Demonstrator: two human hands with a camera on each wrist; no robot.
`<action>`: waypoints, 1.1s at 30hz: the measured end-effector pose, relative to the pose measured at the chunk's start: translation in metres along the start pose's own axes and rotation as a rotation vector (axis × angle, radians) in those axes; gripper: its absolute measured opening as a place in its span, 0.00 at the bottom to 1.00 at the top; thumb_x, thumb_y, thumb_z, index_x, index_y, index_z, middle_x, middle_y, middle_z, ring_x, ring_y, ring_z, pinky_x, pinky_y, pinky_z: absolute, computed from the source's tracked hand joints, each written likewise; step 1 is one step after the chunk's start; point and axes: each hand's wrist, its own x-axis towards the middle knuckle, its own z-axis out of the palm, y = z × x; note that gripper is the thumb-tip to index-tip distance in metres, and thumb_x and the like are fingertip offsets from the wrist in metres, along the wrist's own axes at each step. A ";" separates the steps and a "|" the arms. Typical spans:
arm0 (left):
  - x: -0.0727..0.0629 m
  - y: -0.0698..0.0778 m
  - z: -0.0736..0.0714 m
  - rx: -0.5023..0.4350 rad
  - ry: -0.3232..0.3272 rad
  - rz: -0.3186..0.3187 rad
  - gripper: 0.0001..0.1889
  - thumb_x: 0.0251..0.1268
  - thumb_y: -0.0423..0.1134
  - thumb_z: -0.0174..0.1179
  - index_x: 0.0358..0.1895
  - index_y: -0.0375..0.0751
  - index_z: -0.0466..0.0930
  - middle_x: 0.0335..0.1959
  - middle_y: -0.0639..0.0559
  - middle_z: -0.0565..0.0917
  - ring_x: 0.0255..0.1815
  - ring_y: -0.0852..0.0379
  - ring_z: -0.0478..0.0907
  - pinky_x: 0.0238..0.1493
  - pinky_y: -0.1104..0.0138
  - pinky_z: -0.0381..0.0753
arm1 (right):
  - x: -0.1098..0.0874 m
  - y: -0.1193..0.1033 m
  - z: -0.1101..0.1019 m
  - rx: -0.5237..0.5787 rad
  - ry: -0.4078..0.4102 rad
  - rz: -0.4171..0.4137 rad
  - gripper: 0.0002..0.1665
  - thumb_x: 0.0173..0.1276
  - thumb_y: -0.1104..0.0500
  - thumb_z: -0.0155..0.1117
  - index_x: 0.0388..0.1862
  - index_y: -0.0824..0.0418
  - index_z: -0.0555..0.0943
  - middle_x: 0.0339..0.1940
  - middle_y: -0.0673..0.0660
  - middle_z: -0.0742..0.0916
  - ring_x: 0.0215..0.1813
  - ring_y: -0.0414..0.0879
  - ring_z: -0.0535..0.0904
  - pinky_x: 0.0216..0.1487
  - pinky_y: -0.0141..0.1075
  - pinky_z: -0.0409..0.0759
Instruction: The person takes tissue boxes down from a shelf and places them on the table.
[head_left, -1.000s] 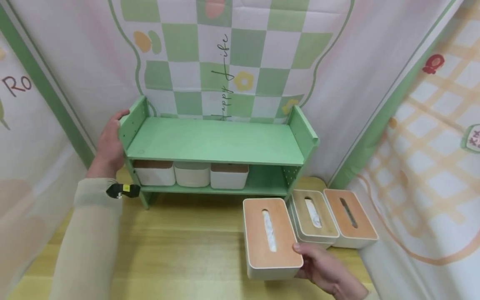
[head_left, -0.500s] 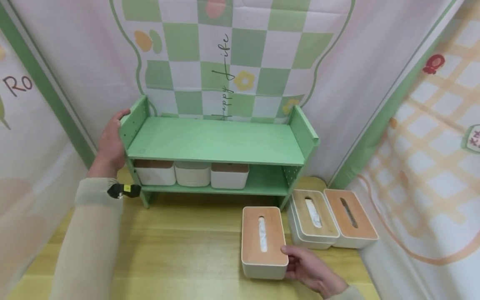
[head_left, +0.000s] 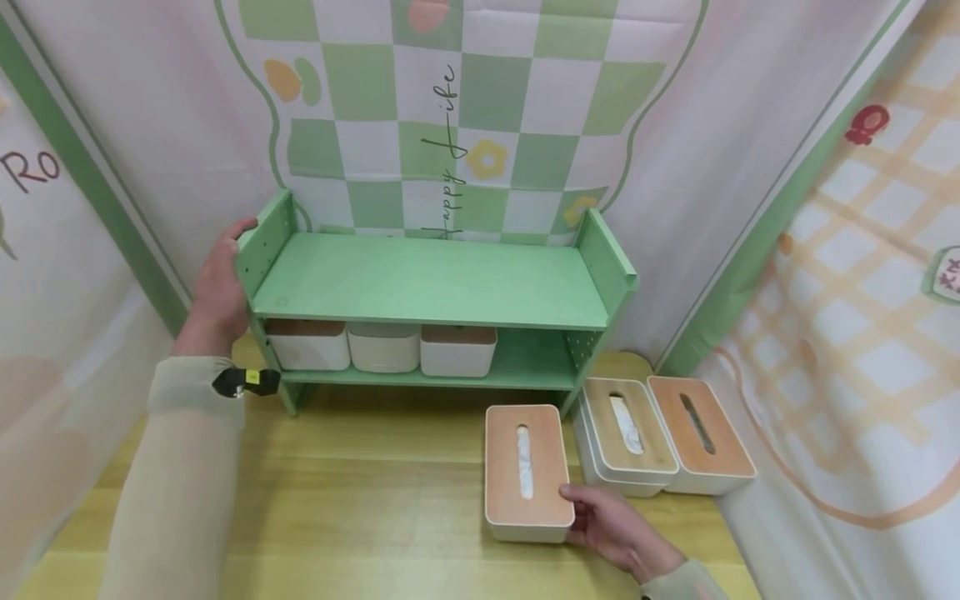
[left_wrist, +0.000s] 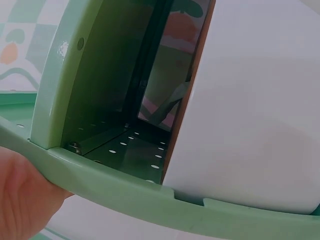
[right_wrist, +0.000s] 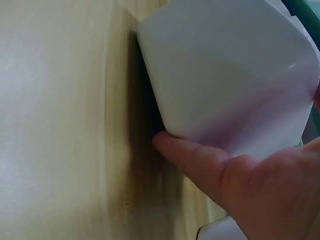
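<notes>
My left hand (head_left: 221,283) grips the left side panel of a green two-tier shelf (head_left: 435,279). In the left wrist view, part of that hand (left_wrist: 25,195) shows against the green panel edge (left_wrist: 110,175). At the front right, my right hand (head_left: 611,525) holds a white tissue box (head_left: 495,475) with a wood-coloured lid and white tissue in its slot. Its thumb lies on the lid's right edge, the other fingers along the side. The right wrist view shows a fingertip (right_wrist: 167,142) at the box's bottom edge, with a dark shadow beneath the box.
Three white boxes (head_left: 457,358) stand in a row on the lower tier, left of a bare stretch. Right of the held box, a lighter-lidded tissue box (head_left: 633,483) stands beside another tissue box (head_left: 712,483) on the wooden table (head_left: 360,508). Printed curtains (head_left: 847,333) surround it.
My right hand has carried the tissue box left and lower, turning it straighter, then slightly toward the shelf. My left hand has stayed at the side panel.
</notes>
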 end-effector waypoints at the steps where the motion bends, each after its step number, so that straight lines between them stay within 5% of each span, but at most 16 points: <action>1: 0.000 -0.001 0.000 -0.007 0.001 0.001 0.27 0.80 0.60 0.25 0.77 0.69 0.55 0.62 0.41 0.64 0.46 0.48 0.71 0.36 0.61 0.82 | 0.000 0.000 0.000 -0.005 0.013 0.003 0.10 0.75 0.59 0.54 0.37 0.60 0.82 0.37 0.57 0.88 0.43 0.46 0.84 0.49 0.41 0.82; 9: 0.000 -0.002 0.000 0.045 0.016 0.010 0.27 0.79 0.61 0.23 0.77 0.71 0.55 0.65 0.41 0.63 0.48 0.49 0.71 0.38 0.62 0.82 | 0.000 -0.002 0.003 -0.059 0.114 0.006 0.12 0.76 0.57 0.54 0.42 0.62 0.82 0.37 0.55 0.87 0.42 0.45 0.83 0.47 0.39 0.80; 13: -0.001 -0.002 -0.001 0.063 0.021 0.012 0.28 0.79 0.62 0.23 0.77 0.72 0.55 0.65 0.40 0.62 0.47 0.49 0.72 0.37 0.62 0.82 | 0.000 -0.003 0.007 -0.172 0.188 -0.029 0.18 0.77 0.58 0.52 0.49 0.74 0.79 0.38 0.59 0.88 0.42 0.45 0.82 0.46 0.39 0.81; 16: -0.001 -0.002 -0.001 0.081 0.029 0.008 0.28 0.78 0.63 0.22 0.77 0.73 0.55 0.65 0.41 0.63 0.47 0.49 0.72 0.38 0.63 0.82 | -0.002 -0.006 0.017 -0.427 0.290 -0.100 0.29 0.75 0.59 0.57 0.64 0.80 0.68 0.48 0.69 0.85 0.47 0.52 0.83 0.46 0.44 0.83; 19: -0.001 -0.003 0.000 0.074 0.034 0.004 0.27 0.79 0.62 0.23 0.76 0.73 0.56 0.65 0.42 0.63 0.48 0.50 0.71 0.38 0.63 0.81 | -0.009 -0.010 0.030 -0.826 0.376 -0.193 0.43 0.70 0.55 0.65 0.74 0.75 0.59 0.63 0.76 0.76 0.58 0.64 0.78 0.54 0.56 0.79; 22: -0.001 -0.003 0.000 0.071 0.031 0.007 0.27 0.79 0.63 0.23 0.76 0.73 0.56 0.65 0.41 0.63 0.48 0.50 0.71 0.38 0.63 0.81 | -0.018 -0.013 0.042 -1.252 0.401 -0.311 0.46 0.64 0.51 0.72 0.76 0.65 0.64 0.70 0.74 0.69 0.63 0.69 0.73 0.58 0.60 0.75; 25: -0.001 -0.002 -0.001 0.063 0.022 0.011 0.28 0.79 0.63 0.24 0.76 0.73 0.56 0.64 0.41 0.63 0.48 0.49 0.71 0.38 0.62 0.82 | -0.022 -0.013 0.052 -1.540 0.369 -0.436 0.35 0.61 0.52 0.74 0.67 0.58 0.77 0.68 0.71 0.73 0.62 0.67 0.74 0.58 0.60 0.76; 28: -0.001 -0.002 -0.001 0.040 0.019 0.013 0.27 0.79 0.63 0.25 0.76 0.72 0.57 0.64 0.42 0.63 0.48 0.49 0.71 0.37 0.62 0.81 | -0.023 -0.011 0.058 -1.664 0.340 -0.506 0.26 0.60 0.56 0.73 0.58 0.57 0.84 0.64 0.70 0.77 0.62 0.65 0.75 0.59 0.57 0.76; 33: -0.001 -0.002 0.000 0.052 0.026 0.016 0.27 0.79 0.62 0.24 0.76 0.73 0.57 0.63 0.43 0.63 0.47 0.49 0.70 0.37 0.63 0.81 | -0.018 -0.009 0.056 -1.697 0.364 -0.583 0.24 0.60 0.60 0.74 0.57 0.59 0.85 0.63 0.72 0.78 0.61 0.66 0.76 0.53 0.57 0.80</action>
